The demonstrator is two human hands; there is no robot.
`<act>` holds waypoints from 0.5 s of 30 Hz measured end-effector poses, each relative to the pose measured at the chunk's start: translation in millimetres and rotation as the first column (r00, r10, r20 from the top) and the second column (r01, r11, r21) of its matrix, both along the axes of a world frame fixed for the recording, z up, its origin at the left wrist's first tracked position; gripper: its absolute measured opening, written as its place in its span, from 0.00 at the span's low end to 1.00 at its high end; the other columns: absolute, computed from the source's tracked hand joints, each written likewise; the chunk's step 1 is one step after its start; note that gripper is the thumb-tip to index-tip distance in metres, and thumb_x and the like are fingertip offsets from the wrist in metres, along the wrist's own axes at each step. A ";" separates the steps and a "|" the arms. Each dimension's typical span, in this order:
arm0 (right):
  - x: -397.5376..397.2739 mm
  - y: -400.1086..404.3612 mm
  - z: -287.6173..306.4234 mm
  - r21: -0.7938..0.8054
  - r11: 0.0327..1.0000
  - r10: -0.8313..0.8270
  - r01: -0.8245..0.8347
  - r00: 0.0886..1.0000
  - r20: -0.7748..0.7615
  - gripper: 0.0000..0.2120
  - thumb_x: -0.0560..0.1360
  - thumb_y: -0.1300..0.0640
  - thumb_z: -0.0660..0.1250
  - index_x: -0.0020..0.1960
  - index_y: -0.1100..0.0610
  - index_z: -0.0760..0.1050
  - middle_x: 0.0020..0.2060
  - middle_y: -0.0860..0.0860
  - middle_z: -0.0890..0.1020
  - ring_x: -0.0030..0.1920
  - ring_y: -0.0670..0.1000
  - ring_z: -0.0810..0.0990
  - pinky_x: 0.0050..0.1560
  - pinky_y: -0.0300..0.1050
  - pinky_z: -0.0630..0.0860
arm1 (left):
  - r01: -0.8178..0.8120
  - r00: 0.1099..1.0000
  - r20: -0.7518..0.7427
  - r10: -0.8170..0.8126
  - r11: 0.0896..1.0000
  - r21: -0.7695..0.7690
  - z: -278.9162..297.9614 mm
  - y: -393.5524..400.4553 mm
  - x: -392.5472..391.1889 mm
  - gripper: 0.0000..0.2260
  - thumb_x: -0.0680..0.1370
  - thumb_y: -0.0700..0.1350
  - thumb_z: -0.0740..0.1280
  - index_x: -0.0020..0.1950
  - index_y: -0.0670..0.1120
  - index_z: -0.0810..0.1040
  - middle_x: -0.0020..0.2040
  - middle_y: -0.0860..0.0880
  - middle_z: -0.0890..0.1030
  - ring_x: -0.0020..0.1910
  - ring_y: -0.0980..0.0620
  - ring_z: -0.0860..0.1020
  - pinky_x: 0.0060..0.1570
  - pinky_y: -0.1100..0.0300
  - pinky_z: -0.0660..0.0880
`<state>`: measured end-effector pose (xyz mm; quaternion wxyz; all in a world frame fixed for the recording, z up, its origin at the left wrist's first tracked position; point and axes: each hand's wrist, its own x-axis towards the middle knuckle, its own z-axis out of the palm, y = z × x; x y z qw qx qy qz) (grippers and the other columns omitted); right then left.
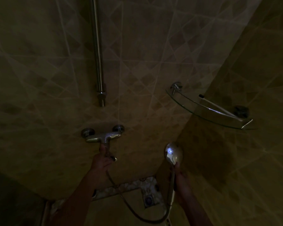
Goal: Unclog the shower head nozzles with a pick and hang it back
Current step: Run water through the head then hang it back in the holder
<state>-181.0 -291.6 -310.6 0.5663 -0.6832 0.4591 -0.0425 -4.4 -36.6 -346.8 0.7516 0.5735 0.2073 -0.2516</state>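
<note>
Pretty dark in here. Right hand [180, 175] has its fingers wrapped round the shower head [173, 153] handle, head at 5 o'clock from the mixer [103, 136]. Left hand [101, 162] grips the mixer lever.

Nozzle face of the round chrome shower head [173, 153] turned away, unseen. Vertical steel wall rail [97, 51] cut by top edge. Thin white stick [219, 106] on the glass corner shelf [203, 116]: too dim to identify.
</note>
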 end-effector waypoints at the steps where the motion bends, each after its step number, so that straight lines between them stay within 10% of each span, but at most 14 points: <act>1: -1.3 1.1 1.1 0.015 1.000 -0.005 0.005 1.000 0.005 0.34 0.68 0.25 0.51 0.39 0.51 0.82 0.39 0.53 0.83 0.42 0.55 0.80 0.44 0.49 0.74 | 0.000 1.000 -0.007 0.000 1.000 -0.002 -0.1 0.7 -0.6 0.29 0.67 0.70 0.65 0.46 0.43 0.77 0.51 0.37 0.78 0.51 0.38 0.79 0.59 0.42 0.74; 7: -2.1 4.4 4.4 0.038 0.999 -0.023 0.021 0.999 0.048 0.31 0.69 0.26 0.52 0.44 0.49 0.83 0.45 0.54 0.85 0.48 0.56 0.83 0.49 0.52 0.77 | 0.010 0.998 -0.062 -0.009 1.000 0.010 -20.2 7.8 8.0 0.43 0.62 0.73 0.66 0.62 0.39 0.75 0.58 0.37 0.79 0.59 0.37 0.78 0.64 0.38 0.70; 11: -1.6 2.1 0.5 -0.011 1.000 0.011 -0.011 0.999 0.050 0.28 0.70 0.26 0.49 0.40 0.41 0.82 0.45 0.53 0.85 0.50 0.57 0.83 0.56 0.60 0.78 | 0.047 0.997 -0.058 -0.046 0.999 0.021 4.9 5.7 0.6 0.34 0.65 0.71 0.65 0.47 0.38 0.78 0.47 0.37 0.80 0.48 0.40 0.79 0.54 0.46 0.76; 15: -2.2 5.1 12.9 0.016 1.000 0.017 -0.018 0.999 0.051 0.33 0.73 0.31 0.50 0.46 0.56 0.82 0.43 0.60 0.85 0.43 0.57 0.84 0.46 0.55 0.81 | 0.072 0.996 -0.054 -0.069 0.996 0.045 -17.3 10.7 6.7 0.32 0.64 0.70 0.68 0.44 0.40 0.78 0.46 0.37 0.78 0.47 0.41 0.78 0.58 0.44 0.73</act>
